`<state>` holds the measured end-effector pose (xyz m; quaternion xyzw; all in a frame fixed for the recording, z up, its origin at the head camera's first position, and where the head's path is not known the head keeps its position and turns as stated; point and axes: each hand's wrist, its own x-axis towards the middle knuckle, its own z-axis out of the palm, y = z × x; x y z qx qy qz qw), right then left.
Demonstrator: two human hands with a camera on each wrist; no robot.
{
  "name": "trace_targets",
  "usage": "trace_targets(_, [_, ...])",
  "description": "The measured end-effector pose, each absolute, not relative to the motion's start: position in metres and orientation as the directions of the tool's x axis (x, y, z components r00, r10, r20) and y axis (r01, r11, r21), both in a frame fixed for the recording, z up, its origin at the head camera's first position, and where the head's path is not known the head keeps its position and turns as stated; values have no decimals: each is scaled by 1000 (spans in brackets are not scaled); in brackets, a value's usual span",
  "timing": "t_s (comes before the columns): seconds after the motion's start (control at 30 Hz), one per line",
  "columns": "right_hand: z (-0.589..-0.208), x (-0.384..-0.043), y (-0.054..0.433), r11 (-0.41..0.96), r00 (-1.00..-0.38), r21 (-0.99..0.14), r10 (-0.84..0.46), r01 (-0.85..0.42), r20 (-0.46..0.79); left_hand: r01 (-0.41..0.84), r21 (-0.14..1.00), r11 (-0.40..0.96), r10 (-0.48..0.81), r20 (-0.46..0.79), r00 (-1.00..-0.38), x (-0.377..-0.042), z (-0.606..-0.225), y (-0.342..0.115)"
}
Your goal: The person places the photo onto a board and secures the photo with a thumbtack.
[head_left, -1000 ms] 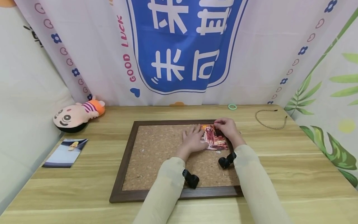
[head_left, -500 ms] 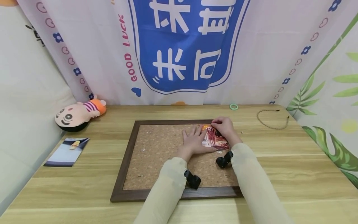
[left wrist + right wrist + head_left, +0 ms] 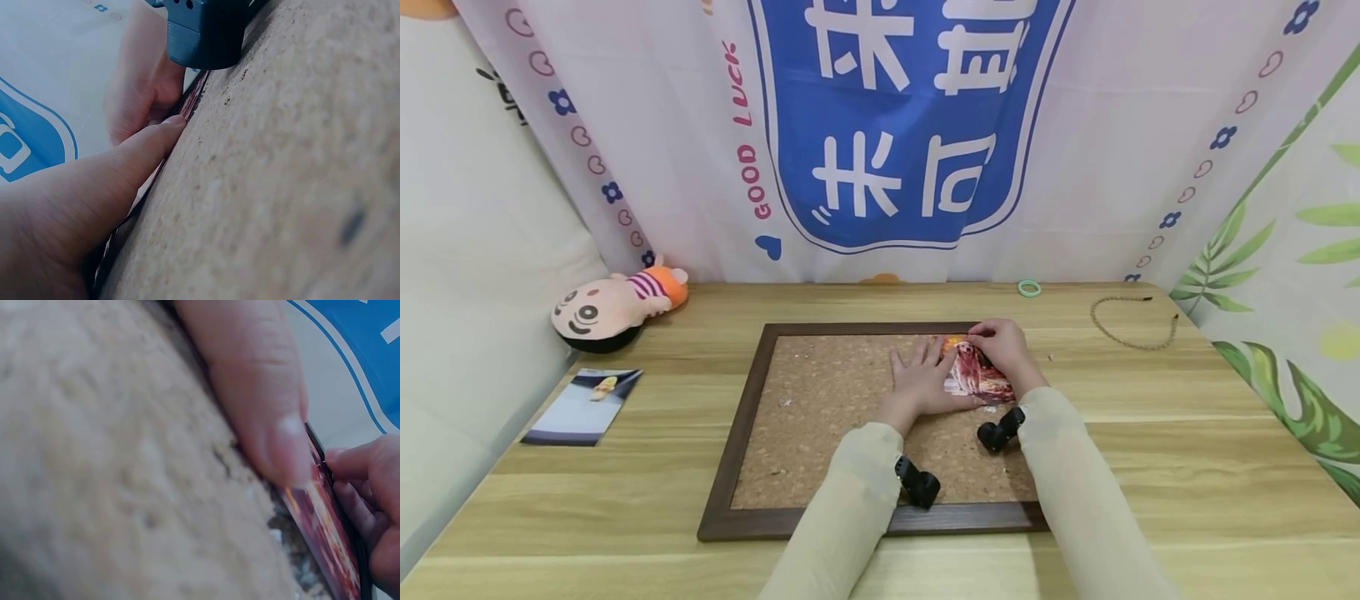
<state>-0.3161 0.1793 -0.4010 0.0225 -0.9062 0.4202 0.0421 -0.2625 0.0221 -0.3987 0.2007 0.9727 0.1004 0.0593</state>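
Observation:
A photo of a golden dog (image 3: 992, 387) lies at the far right corner of a cork board (image 3: 820, 417) with a dark brown frame. My left hand (image 3: 921, 385) presses on the photo's left side, fingers spread and straight, thumb along the near edge. My right hand (image 3: 1003, 348) is at the photo's top edge, fingers curled, thumb and index finger together. In the right wrist view, the fingertips of the right hand (image 3: 375, 487) pinch a small pin-like thing against the dark frame side; it is mostly hidden. The left thumb (image 3: 256, 394) bears on the photo's lower edge.
A second photo (image 3: 583, 407) lies left of the board, with a plush doll (image 3: 617, 308) behind it. At the back right are a green ring (image 3: 1029, 288) and a braided headband (image 3: 1131, 323). A printed curtain (image 3: 880, 167) hangs behind the table.
The left hand has slid slightly right over the photo, its thumb now stretched along the near edge. The right hand has shifted slightly left along the photo's top edge.

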Motion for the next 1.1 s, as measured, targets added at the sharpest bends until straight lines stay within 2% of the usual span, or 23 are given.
trace_targets(0.77, [-402, -313, 179, 677, -993, -730, -14, -97, 120, 386, 199, 901, 405, -63, -912, -260, -402, 25])
trace_targets(1.1, [-397, -312, 173, 714, -985, -682, -57, -154, 163, 383, 201, 902, 399, -48, -915, -262, -403, 22])
